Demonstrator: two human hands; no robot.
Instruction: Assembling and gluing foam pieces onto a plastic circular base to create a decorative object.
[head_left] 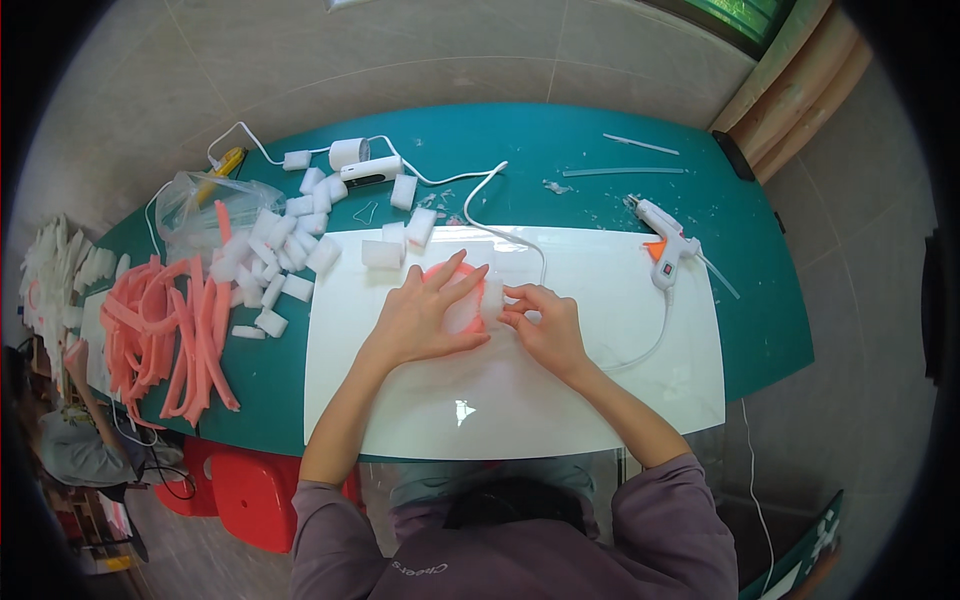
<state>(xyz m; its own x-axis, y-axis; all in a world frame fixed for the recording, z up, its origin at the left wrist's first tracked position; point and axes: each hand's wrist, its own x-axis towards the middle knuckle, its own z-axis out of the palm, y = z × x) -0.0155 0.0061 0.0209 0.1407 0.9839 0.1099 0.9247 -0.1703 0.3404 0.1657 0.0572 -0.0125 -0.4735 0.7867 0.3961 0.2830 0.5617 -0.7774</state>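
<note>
A ring bent from pink foam strip (480,324) lies on the white board (560,410), with a whitish centre. My left hand (425,312) rests over its left side, fingers spread, partly hiding it. At the ring's right edge stands a small white foam block (493,298), pinched between the thumb and fingers of my right hand (543,325). The block appears to touch the ring. A few loose white foam blocks (382,254) sit just beyond my left hand.
A glue gun (662,240) lies at the right of the board, its cord curving below. Pink foam strips (170,330) and more white blocks (270,240) are heaped at left, near a clear plastic bag (200,215). Glue sticks (625,172) lie at the back. Red stools (250,497) stand at lower left.
</note>
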